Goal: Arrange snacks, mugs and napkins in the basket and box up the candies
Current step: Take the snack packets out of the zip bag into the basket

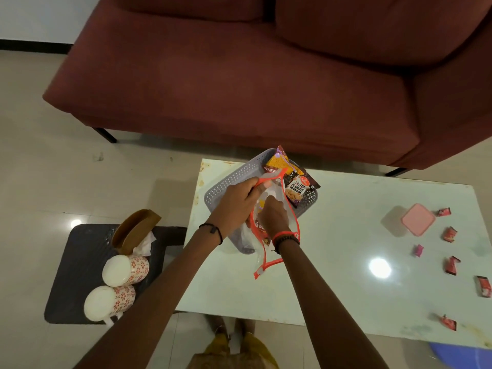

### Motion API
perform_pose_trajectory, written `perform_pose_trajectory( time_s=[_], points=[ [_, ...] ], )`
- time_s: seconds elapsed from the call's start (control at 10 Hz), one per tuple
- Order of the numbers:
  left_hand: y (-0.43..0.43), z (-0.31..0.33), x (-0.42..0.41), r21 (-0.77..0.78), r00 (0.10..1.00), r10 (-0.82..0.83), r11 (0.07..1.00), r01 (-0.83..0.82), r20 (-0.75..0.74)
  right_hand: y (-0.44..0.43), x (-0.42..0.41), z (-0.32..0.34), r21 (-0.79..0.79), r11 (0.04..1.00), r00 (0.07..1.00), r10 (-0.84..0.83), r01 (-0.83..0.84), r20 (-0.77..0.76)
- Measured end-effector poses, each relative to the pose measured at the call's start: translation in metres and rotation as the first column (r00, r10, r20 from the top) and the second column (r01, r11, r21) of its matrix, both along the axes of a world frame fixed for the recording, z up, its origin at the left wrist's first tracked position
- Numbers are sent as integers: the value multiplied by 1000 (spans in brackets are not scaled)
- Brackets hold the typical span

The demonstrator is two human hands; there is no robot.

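Note:
A grey perforated basket (pixel 229 179) sits at the white table's far left, with a yellow snack packet (pixel 277 161) and a salted peanuts packet (pixel 299 189) leaning in its far end. Over the basket, my left hand (pixel 237 195) grips the red-trimmed mouth of a clear zip pouch (pixel 288 235). My right hand (pixel 273 215) reaches inside the pouch, closed around a snack packet (pixel 259 227) that is partly hidden. Two red-patterned white mugs (pixel 125 270) lie on a dark mat at the left, beside a brown napkin holder (pixel 134 230). Several red candies (pixel 450 234) lie at the right.
A pink lidded box (pixel 418 219) stands near the candies. The dark mat (pixel 72 262) lies on the tiled floor left of the table. A maroon sofa (pixel 253 75) fills the far side. A blue object (pixel 463 355) shows at the bottom right.

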State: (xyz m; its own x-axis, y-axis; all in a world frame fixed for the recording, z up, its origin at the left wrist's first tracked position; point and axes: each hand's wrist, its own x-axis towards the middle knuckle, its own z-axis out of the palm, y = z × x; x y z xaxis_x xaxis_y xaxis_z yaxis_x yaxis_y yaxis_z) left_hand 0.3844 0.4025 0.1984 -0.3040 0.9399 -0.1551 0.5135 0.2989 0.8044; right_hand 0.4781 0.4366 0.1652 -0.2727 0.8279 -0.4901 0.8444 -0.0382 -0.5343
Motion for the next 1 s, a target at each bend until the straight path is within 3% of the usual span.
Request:
perform_pose_trajectory(
  time_s=[0.2,0.5,0.6,0.7,0.8,0.9,1.0],
  points=[
    [10,-2,-26,-116,994,47,992,-58,-100,-8,-1,31,123,991,997,67,-62,-37],
    [16,4,-71,-192,985,170,968,-161,31,0,25,98,169,971,925,-99,171,-366],
    [17,3,-73,-195,986,168,968,-161,17,12,33,108,-25,964,789,-231,264,-569],
    [21,-3,-78,-211,982,176,959,-188,-71,34,44,111,-346,897,363,-431,276,-826],
    [25,-9,-82,-237,977,198,948,-212,-79,55,55,99,-370,883,171,-429,290,-887],
    [32,-10,-87,-237,972,212,944,-230,-99,90,68,56,-315,821,188,-445,477,-876],
    [36,-8,-90,-229,970,222,944,-239,-98,107,72,13,-223,773,370,-509,594,-777]
  ],
)
